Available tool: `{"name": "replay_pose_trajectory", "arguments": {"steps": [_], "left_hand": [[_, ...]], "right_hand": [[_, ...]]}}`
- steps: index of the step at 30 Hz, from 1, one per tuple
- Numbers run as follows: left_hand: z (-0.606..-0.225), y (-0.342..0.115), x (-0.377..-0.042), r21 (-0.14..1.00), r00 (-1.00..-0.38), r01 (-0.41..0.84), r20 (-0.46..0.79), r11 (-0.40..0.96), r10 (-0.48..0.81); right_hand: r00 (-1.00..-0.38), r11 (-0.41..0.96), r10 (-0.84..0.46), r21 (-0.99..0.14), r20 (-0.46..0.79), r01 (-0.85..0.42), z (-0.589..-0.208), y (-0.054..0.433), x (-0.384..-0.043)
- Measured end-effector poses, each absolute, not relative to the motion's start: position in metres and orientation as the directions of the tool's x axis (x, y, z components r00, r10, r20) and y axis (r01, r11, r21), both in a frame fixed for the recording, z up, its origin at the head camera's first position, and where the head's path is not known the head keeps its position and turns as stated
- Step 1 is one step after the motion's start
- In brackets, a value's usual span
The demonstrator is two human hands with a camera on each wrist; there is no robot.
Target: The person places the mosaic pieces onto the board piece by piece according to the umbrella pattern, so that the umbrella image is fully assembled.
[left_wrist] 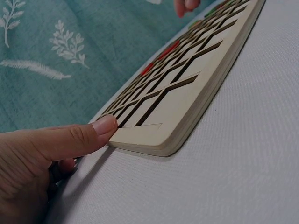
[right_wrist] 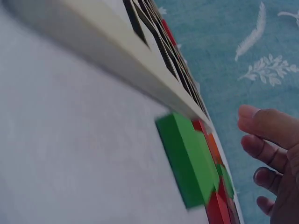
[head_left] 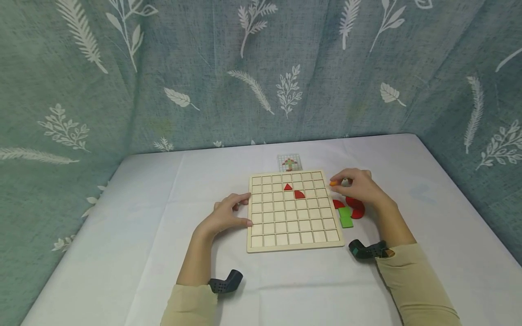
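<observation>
A square wooden grid board (head_left: 295, 248) lies on the white table. On it are a red triangle (head_left: 288, 187) and a red quarter-circle piece (head_left: 299, 194). My left hand (head_left: 222, 213) touches the board's left edge, thumb resting on the rim near a corner in the left wrist view. Beyond the board's right edge, my right hand (head_left: 359, 184) hovers with fingers loosely bent, thumb and fingertips around a small orange piece (head_left: 333, 183). In the right wrist view, the orange piece (right_wrist: 215, 149) lies among other pieces, apart from the hand.
Right of the board lie green squares (head_left: 346, 222), a red quarter piece (head_left: 338, 204) and curved red pieces (head_left: 358, 209). Behind the board is a pattern card (head_left: 288, 162). A patterned teal cloth (head_left: 212, 113) hangs around the table (head_left: 163, 235).
</observation>
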State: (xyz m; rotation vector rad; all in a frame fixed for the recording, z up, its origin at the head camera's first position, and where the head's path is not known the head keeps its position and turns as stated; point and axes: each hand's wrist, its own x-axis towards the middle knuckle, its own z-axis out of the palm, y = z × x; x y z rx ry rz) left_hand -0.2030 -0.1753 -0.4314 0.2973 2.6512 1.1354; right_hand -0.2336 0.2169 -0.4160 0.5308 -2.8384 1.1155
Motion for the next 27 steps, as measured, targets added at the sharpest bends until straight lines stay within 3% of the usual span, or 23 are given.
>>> {"name": "replay_pose_trajectory", "arguments": {"steps": [16, 27], "left_hand": [[-0.432, -0.175, -0.202, 0.733, -0.951, 0.081, -0.146, 0.676, 0.272], [-0.431, -0.176, -0.202, 0.729, -0.950, 0.092, -0.141, 0.678, 0.280]], "right_hand": [[-0.998, 0.746, -0.055, -0.664, 0.015, -0.051, -0.417, 0.257, -0.219], [-1.000, 0.746, 0.009, -0.666, -0.009, 0.013, -0.424, 0.269, -0.217]]}}
